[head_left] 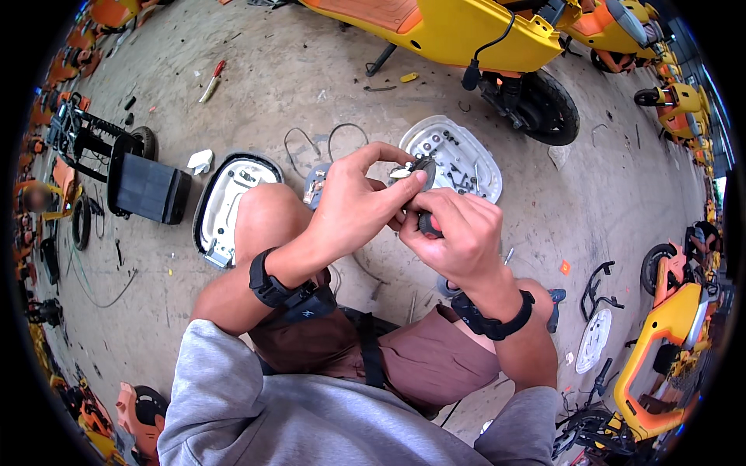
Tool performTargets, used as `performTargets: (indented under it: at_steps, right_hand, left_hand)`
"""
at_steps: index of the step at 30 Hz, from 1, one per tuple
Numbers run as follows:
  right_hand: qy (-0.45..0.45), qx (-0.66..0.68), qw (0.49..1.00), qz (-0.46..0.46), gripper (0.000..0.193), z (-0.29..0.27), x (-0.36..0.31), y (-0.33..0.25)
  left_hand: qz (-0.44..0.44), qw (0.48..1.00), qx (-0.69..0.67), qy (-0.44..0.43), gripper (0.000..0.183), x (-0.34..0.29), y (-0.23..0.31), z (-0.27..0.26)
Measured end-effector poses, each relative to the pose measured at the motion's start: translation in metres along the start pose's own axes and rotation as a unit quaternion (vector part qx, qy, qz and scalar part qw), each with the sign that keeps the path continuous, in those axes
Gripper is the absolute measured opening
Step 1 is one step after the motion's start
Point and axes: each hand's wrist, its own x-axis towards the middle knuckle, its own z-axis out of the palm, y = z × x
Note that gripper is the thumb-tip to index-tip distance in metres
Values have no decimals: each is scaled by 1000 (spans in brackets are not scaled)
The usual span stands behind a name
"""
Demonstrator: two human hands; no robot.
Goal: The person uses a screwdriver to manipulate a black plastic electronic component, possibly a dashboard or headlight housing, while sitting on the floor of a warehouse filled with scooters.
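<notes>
Between the thumb and fingers of my left hand [359, 200] is a small dark part [426, 168] with a pale piece at its side; its exact kind is hard to make out. My right hand [460, 237] is closed around a red and black handle [430, 225], which looks like a screwdriver's. Its tip is hidden behind my fingers, close to the dark part. Just beyond both hands lies a white plastic cover [491, 172] holding screws and small metal parts. Beside my left knee rests another white cover [208, 210] with a black rim.
A yellow scooter [466, 35] stands ahead, its black wheel [549, 109] toward the right. Farther left are a black box-like unit [148, 186] on a frame and a red-handled tool [212, 81]. Rightward lie a white plate [594, 340] and a black bracket [597, 291]. More scooters line both sides.
</notes>
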Motion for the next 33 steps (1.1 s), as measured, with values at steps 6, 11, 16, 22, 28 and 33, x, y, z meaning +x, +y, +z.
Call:
performTargets:
  at_steps: [6, 11, 16, 22, 28, 33]
  right_hand:
    - [-12, 0, 1000, -2, 21, 0, -1, 0]
    - [-6, 2, 1000, 7, 22, -1, 1, -1]
    - [-2, -10, 1000, -11, 20, -1, 0, -1]
    - [-10, -16, 1000, -14, 19, -1, 1, -2]
    - [-12, -5, 1000, 0, 18, -1, 1, -1]
    - [-5, 20, 1000, 15, 17, -1, 1, 2]
  left_hand:
    - [-4, 1000, -10, -2, 31, 0, -3, -1]
    - [2, 1000, -17, 3, 32, 1, -3, -2]
    - [-2, 1000, -22, 2, 32, 1, -4, -3]
    - [-9, 1000, -11, -7, 32, 0, -1, -4]
    - [-10, 1000, 10, -15, 31, -1, -2, -3]
    - [-4, 1000, -12, -15, 31, 0, -8, -1]
